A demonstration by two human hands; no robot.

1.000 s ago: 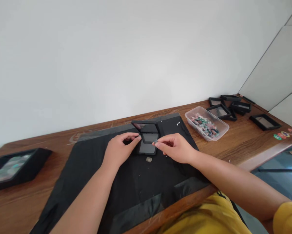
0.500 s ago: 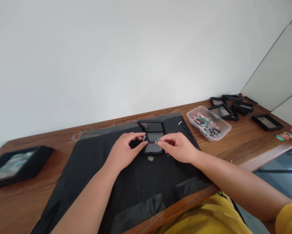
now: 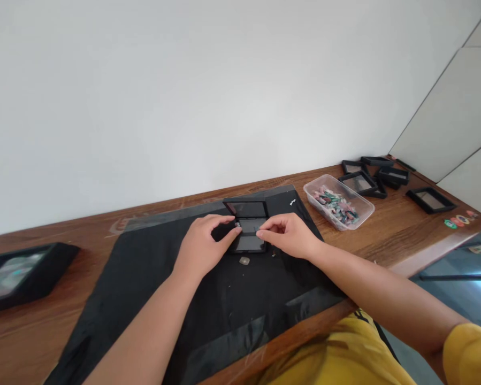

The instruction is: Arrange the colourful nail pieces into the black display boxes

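A small black hinged display case (image 3: 247,224) lies open on a black mat (image 3: 208,289), lid tilted up at the back. My left hand (image 3: 203,247) rests at the case's left edge, thumb and forefinger pinched on a small greyish stone. My right hand (image 3: 289,234) is at the right edge, fingers pinched on another tiny stone over the case's clear film. A loose pale stone (image 3: 244,261) lies on the mat just in front of the case.
A clear plastic tub (image 3: 338,201) of coloured stones stands to the right on the wooden table (image 3: 401,235). Several empty black cases (image 3: 379,176) lie behind it. A large black box (image 3: 21,275) sits at the far left.
My left hand has picked up a small stone in its pinch at the case's left edge. Both hands have drawn closer together over the case.
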